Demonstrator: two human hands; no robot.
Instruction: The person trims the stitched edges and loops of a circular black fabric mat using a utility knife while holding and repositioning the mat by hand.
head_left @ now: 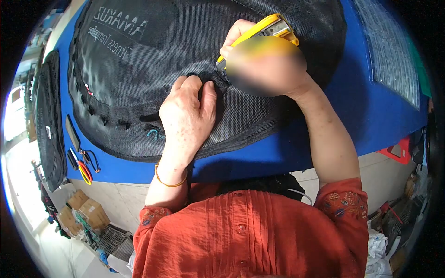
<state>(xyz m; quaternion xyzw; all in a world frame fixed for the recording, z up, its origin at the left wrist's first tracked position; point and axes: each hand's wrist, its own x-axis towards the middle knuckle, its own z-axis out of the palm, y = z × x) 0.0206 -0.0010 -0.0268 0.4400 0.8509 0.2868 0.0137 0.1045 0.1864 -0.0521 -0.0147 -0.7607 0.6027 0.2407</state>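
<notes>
Nearest in the head view, just below the mat [171, 51]: a red shirt [241, 231]. Under the mat, a blue table [352, 132]. On the mat, near its lower edge, a left hand [185, 118] with fingers curled against the fabric; pinching or merely pressing, cannot tell. Just beyond, above the mat, a blurred right hand [266, 67] wrapped around a yellow knife [259, 28], tip down at the fabric. Left of the mat, scissors [85, 172].

Probably partway: on the mat, loose teal threads [155, 134], suggesting some cutting done; along its left side, tabs [123, 125] in place, perhaps left to do.
</notes>
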